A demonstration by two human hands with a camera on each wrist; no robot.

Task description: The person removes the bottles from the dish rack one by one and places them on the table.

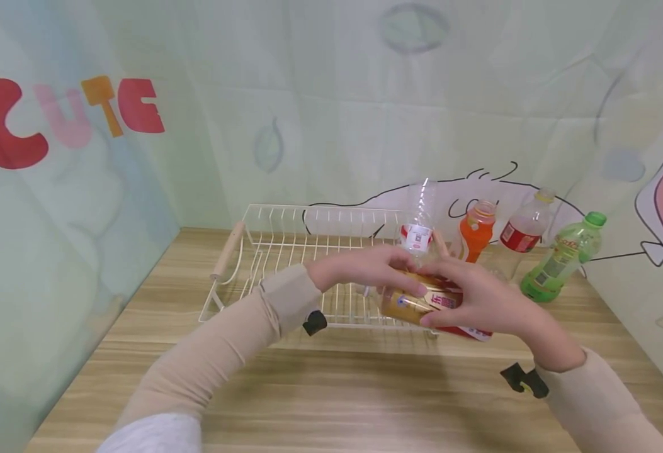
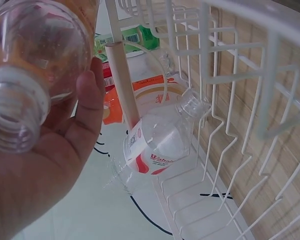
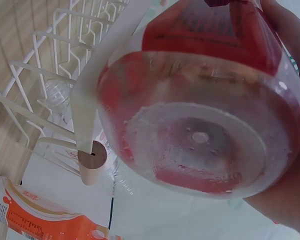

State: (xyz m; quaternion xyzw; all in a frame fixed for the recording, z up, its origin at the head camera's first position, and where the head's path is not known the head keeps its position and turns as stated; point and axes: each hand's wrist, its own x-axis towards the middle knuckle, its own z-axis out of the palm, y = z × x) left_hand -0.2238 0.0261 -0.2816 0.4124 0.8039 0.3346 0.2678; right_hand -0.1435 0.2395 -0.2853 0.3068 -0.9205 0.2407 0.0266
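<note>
Keep beige fabric left sleeve (image 1: 223,340) off white wire rack (image 1: 303,245). Holding, with curled fingers of left hand (image 1: 373,267), clear plastic bottle with yellow-and-red label (image 1: 406,305) by rack's near right corner, and likewise with right hand (image 1: 481,292), steer slowly and level.

The right hand (image 1: 478,294) partly hides the held bottle (image 1: 405,306), cropped in both wrist views.
</note>
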